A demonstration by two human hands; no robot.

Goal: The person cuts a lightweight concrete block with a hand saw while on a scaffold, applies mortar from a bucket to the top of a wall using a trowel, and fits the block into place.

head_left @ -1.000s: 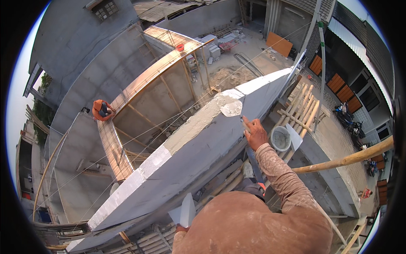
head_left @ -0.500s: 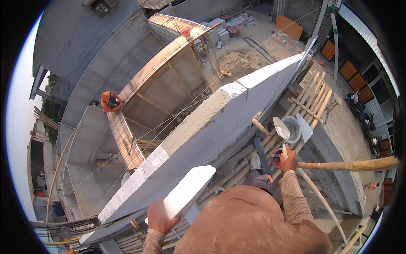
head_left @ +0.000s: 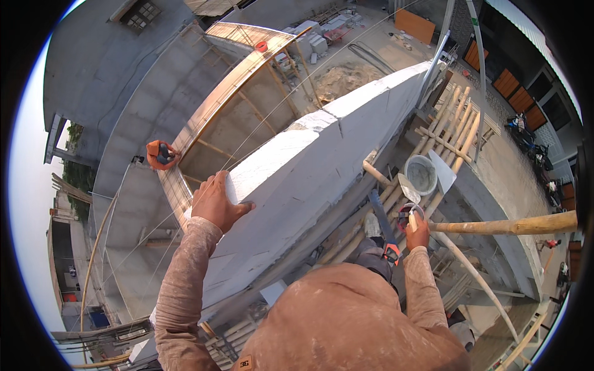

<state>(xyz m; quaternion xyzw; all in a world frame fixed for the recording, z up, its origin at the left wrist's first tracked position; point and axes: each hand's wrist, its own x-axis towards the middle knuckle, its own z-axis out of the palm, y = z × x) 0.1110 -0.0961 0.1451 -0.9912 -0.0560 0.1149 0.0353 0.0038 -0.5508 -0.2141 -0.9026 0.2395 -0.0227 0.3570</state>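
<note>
Seen from above, the wearer's own brown, dust-marked shirt (head_left: pixel 346 321) fills the lower middle, with one sleeved arm reaching forward on each side. The right hand (head_left: pixel 417 232) has its fingers closed around the handle of a trowel (head_left: pixel 408 187), whose pale blade points away from the body and, from this angle, overlaps the near edge of a round grey bucket (head_left: pixel 421 175). To the left of that hand lies a long tool (head_left: pixel 383 222) with a dark blade and an orange-and-black handle. The left hand (head_left: pixel 216 201) is wrapped over the near end of a white block (head_left: pixel 272 154), its fingers on the top and its thumb against the side facing the wearer. The block lies lengthwise along the top of a pale wall (head_left: pixel 371 130) that runs diagonally from lower left to upper right. Just right of the bucket is a flat white sheet (head_left: pixel 443 172), and bamboo poles (head_left: pixel 475 127) stretch beyond it. Past the wall, a co-worker in orange (head_left: pixel 161 156) crouches at a long plank surface (head_left: pixel 216 108). Farther along it sits a small red bucket (head_left: pixel 261 46); in the distance, an orange panel (head_left: pixel 413 26) leans at the yard's edge.
</note>
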